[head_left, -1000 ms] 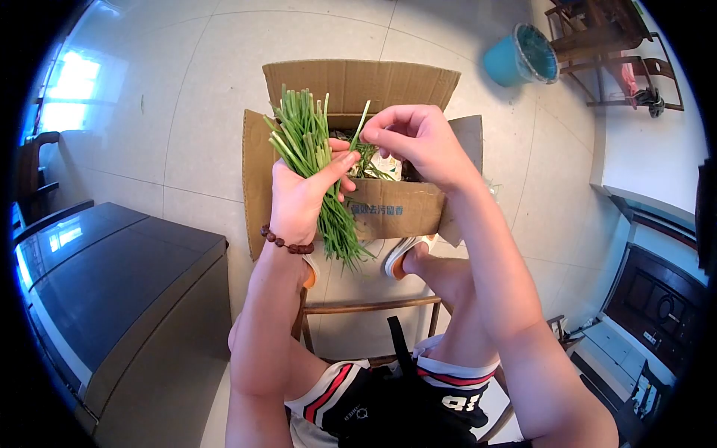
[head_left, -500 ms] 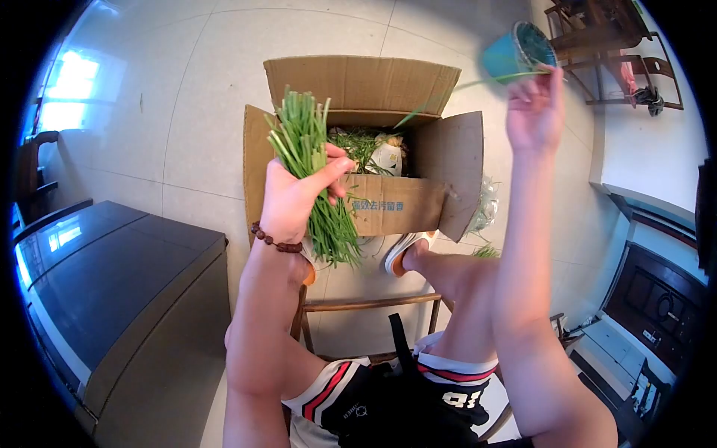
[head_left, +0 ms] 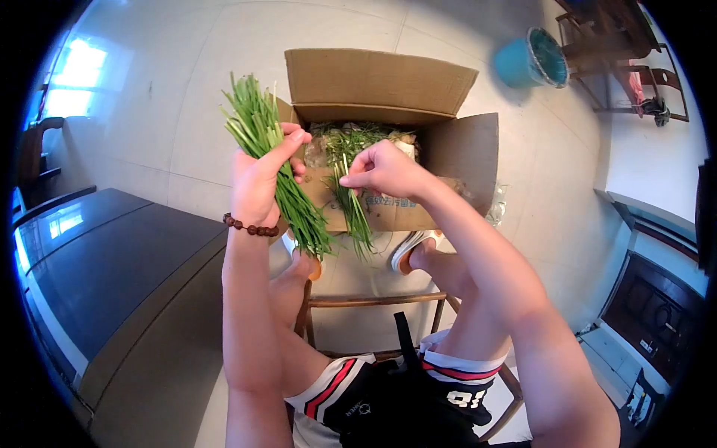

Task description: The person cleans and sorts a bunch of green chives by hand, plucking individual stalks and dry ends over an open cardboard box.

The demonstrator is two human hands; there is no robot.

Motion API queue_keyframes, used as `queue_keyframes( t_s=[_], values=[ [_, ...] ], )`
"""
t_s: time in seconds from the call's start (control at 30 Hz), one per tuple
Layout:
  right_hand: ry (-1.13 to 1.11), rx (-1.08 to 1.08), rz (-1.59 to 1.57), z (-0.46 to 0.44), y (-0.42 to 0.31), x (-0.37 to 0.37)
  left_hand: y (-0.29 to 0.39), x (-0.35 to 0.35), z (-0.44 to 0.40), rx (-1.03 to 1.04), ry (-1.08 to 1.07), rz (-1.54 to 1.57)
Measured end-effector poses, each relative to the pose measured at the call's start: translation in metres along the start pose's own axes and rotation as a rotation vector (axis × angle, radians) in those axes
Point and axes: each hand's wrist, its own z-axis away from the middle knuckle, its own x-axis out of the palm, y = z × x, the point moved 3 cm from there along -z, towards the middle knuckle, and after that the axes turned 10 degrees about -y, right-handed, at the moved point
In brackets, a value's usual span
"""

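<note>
fingers (head_left: 370, 155) closed on a big bunch (head_left: 299, 209) and a few stalks (head_left: 352, 209)

at your far left, part of a dark chair (head_left: 51, 138) shows near the edge of the view. nearer to you, a cabinet (head_left: 127, 254) with a dark, shiny top stands beside your left arm.

your left hand (head_left: 261, 175) is wrapped round the bunch, thumb across the front of it. the bunch slants in your hold: its pale ends are up and to the left, its green tips down and to the right, over your left shoe (head_left: 316, 267). a bracelet (head_left: 250, 226) of brown beads circles that wrist.

between your feet and the far floor (head_left: 216, 45) the cardboard box (head_left: 381, 82) stands open, its far flap raised. loose leaves (head_left: 351, 137) lie inside it, with something white to their right that you cannot make out. blue print runs along the near side.

your right hand (head_left: 388, 168) is in front of the box, thumb and fingertips drawn narrow, pinching the stalks. these hang tips down before the printed side, just right of the bunch and apart from it.

below your right hand is your right shoe (head_left: 407, 255). clear plastic (head_left: 498, 203) lies at the box's right side. farther off, well apart from the box, a blue bucket (head_left: 515, 63) stands on the floor near dark wooden furniture (head_left: 612, 37).
</note>
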Motion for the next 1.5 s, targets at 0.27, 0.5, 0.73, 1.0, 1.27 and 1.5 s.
queue_keyframes(
  t_s=[0.27, 0.5, 0.73, 1.0, 1.27, 1.5],
  values=[
    [0.355, 0.121, 0.470, -0.026, 0.032, 0.019, -0.008, 0.005, 0.003, -0.040, -0.099, -0.018],
    [0.493, -0.257, 0.112, -0.006, -0.014, -0.030, -0.011, 0.018, 0.006, -0.093, -0.191, -0.008],
    [0.179, -0.398, -0.451, 0.047, -0.074, -0.027, -0.019, 0.055, 0.005, -0.108, -0.352, 0.061],
    [0.312, -0.449, -0.481, 0.054, -0.054, -0.051, -0.031, 0.078, 0.001, -0.137, -0.388, 0.135],
    [0.511, -0.690, -0.729, 0.096, -0.046, -0.107, -0.040, 0.088, -0.005, -0.151, -0.386, 0.106],
    [0.577, -0.968, -0.899, 0.144, -0.028, -0.161, -0.045, 0.075, -0.009, -0.228, -0.304, 0.060]
  ],
)
